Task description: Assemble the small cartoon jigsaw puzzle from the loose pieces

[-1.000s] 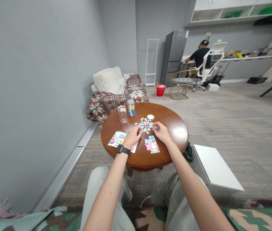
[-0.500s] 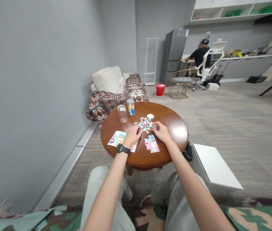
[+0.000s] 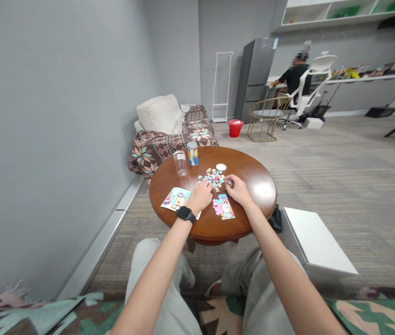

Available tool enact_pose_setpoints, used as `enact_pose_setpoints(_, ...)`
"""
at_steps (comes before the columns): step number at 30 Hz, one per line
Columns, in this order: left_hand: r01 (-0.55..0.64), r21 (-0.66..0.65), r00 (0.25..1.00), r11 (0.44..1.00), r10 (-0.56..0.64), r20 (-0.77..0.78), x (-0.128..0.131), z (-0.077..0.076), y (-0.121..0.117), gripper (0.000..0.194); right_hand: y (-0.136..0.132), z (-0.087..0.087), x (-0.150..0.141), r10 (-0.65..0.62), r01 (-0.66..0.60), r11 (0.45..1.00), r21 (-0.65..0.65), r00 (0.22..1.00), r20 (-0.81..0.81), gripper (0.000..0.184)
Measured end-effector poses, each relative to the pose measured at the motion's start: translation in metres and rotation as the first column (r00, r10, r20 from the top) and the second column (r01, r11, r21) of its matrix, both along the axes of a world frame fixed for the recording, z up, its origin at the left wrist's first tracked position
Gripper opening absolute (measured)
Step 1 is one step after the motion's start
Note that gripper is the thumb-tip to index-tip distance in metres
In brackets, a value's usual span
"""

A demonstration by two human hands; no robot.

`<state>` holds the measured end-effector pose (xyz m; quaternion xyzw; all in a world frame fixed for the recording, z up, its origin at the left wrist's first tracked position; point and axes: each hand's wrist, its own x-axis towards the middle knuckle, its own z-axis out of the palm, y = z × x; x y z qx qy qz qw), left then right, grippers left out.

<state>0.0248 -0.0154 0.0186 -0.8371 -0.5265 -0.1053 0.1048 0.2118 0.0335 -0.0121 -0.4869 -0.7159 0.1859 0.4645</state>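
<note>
A loose heap of small multicoloured jigsaw pieces (image 3: pixel 214 178) lies in the middle of a round dark wooden table (image 3: pixel 253 163). My left hand (image 3: pixel 200 197) rests at the heap's lower left, fingers curled down, just above a printed cartoon picture card (image 3: pixel 176 199). My right hand (image 3: pixel 237 190) is at the heap's right edge, its fingertips pinched on a tiny puzzle piece (image 3: pixel 228 182). Below that hand lies a small assembled section of pink and blue puzzle (image 3: pixel 224 207). Nothing is visible in my left hand.
On the table's far side stand a clear glass (image 3: pixel 180 163), a blue and yellow can (image 3: pixel 192 154) and a small white lid (image 3: pixel 221 167). A patterned sofa (image 3: pixel 172 139) lines the left wall. A white box (image 3: pixel 318 239) sits on the floor at right. A seated person (image 3: pixel 295 79) works at a far desk.
My left hand has slid rightward toward the heap, uncovering more of the card. The whole view has tilted slightly, and the table appears a little further right.
</note>
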Motion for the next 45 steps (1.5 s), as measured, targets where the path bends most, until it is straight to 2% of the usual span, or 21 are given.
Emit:
enact_pose_setpoints(7,-0.005,0.025,0.997,1.000,0.007,-0.073,0.0020,0.0051,-0.0036,0.019,0.0004,-0.0025,-0.0003,-0.005,0.004,1.000,0.018,1.000,0.022,0.025)
enact_pose_setpoints(17,0.048,0.050,0.997,0.998,-0.045,-0.066,-0.0009,0.0041,0.0001,0.021,-0.0010,0.0022,-0.0012,-0.001,0.001,1.000,-0.020,1.000,0.016,0.018)
enact_pose_setpoints(26,0.043,0.010,0.999,0.999,-0.042,-0.021,-0.0009,0.0059,-0.0002,0.023,-0.0020,0.0046,-0.0006,-0.005,0.005,0.996,-0.089,1.000,-0.007,0.013)
enact_pose_setpoints(31,0.040,0.008,0.999,0.999,-0.040,0.002,-0.0010,0.0075,-0.0012,0.022,-0.0026,0.0056,-0.0008,0.002,-0.002,0.998,-0.064,1.000,0.011,0.008)
enact_pose_setpoints(38,0.025,0.007,1.000,1.000,-0.025,0.009,-0.0010,0.0065,-0.0012,0.020,-0.0006,0.0053,-0.0007,-0.005,0.008,0.997,-0.070,0.999,0.045,0.013)
enact_pose_setpoints(45,-0.005,0.002,1.000,1.000,0.005,0.026,-0.0025,0.0078,-0.0011,0.020,0.0013,0.0046,-0.0003,0.016,-0.016,0.999,-0.040,1.000,0.013,0.016)
